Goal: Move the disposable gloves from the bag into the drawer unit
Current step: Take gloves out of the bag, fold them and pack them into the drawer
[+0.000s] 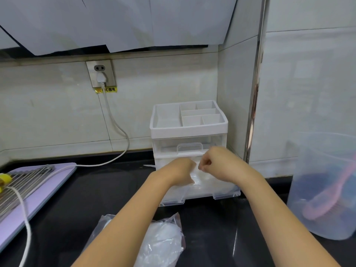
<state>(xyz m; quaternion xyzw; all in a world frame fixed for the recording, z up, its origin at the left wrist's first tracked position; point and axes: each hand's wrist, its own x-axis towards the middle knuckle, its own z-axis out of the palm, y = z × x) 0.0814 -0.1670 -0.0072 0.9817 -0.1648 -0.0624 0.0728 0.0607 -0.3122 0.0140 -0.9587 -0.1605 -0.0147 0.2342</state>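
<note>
- Standing against the tiled wall on the dark surface [92, 191], the drawer unit [188, 130] has one white top tray split into six compartments and two clear drawers below it.
- The upper drawer [189, 145] is pushed in; the lower drawer [200, 195] is pulled out toward the person.
- To the left lie one purple board [48, 189] carrying a wire rack [23, 184], and one white cable [117, 130] that runs from a wall socket [100, 74] across the board.
- To the right stands one translucent bucket [323, 189] with a pink brush [331, 193] inside, well apart from the drawer unit.
- Both forearms cross above the bag [161, 239], hiding part of it; it lies crumpled at the near edge of the surface.
- The disposable gloves [195, 177] look like thin, clear, wrinkled film. Some sit over the open lower drawer between the two hands, and a whitish wad remains inside the bag.
- The right grip [213, 162] is curled, with thumb and forefinger pinching the film above the drawer.
- The left grip [181, 170] rests just beside it with the back of the hand up. Its fingers are hidden, so I cannot tell whether it holds the film.
</note>
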